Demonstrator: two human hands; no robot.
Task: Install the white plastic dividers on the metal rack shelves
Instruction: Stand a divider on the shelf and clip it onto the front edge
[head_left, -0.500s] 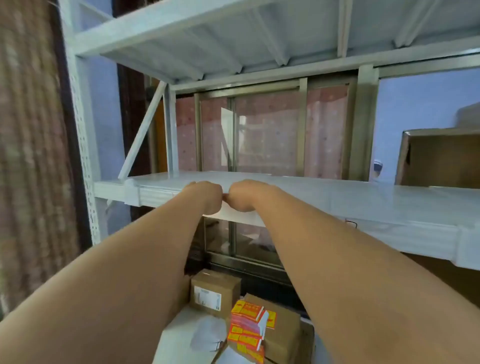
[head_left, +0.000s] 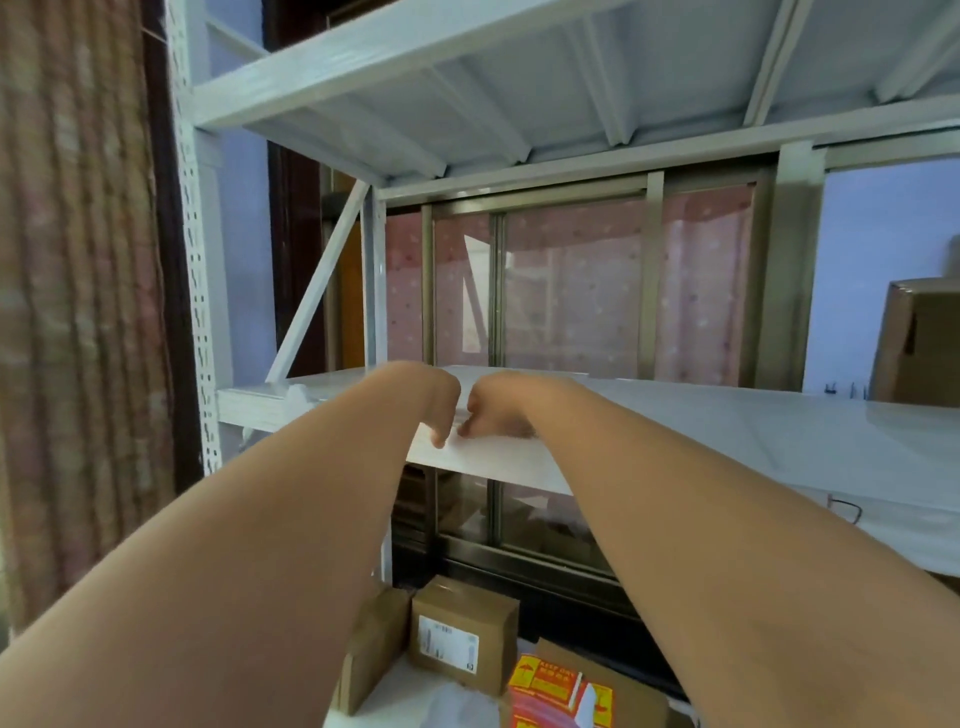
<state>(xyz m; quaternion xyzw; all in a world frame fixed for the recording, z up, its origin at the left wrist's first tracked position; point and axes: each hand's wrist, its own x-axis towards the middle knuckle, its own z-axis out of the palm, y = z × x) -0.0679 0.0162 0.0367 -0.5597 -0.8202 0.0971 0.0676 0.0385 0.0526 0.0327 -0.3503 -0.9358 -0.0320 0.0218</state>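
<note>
Your left hand (head_left: 431, 402) and right hand (head_left: 501, 410) gripped, side by side, the front edge of the flat white plastic divider sheet (head_left: 498, 465), which overhung the white metal rack shelf (head_left: 249, 405). Below, a red-and-yellow carton label (head_left: 545, 675) read "KEEP DRY". Open room stood above the sheet.

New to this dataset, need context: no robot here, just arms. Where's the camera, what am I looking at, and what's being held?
There is no machine. These are a person's two bare arms, filmed by one wide-angle camera worn on the head, looking forward and down. The left hand and right hand sit side by side, fingers curled on the front edge of a white plastic divider lying flat on the middle shelf of a white metal rack. A cardboard box stands at the shelf's far right. Smaller cardboard boxes lie below.
</note>
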